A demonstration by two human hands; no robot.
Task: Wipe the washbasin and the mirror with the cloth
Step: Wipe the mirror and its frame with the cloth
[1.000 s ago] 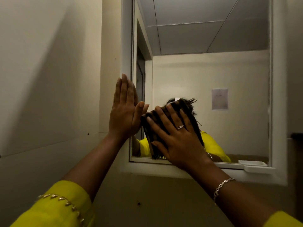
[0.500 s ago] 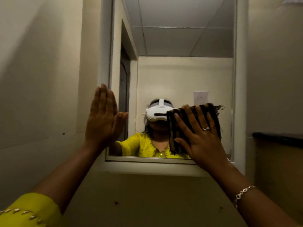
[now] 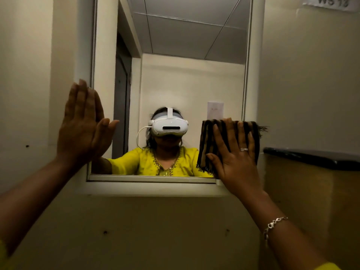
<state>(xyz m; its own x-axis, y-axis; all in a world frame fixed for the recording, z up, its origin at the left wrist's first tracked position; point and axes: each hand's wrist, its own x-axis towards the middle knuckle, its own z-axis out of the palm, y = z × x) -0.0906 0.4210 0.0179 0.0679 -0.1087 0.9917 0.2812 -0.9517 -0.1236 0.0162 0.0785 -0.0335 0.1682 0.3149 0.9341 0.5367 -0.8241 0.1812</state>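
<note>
The right hand (image 3: 236, 162) presses the soft, limp cloth (image 3: 209, 145) flat-palmed against the mirror (image 3: 185, 75), while the left hand (image 3: 83, 127), open and holding nothing, braces.

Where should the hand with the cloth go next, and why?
Probably straight up the glass. The right hand presses the cloth flat at the mirror's lower right corner, and most of the pane lies above it.
</note>
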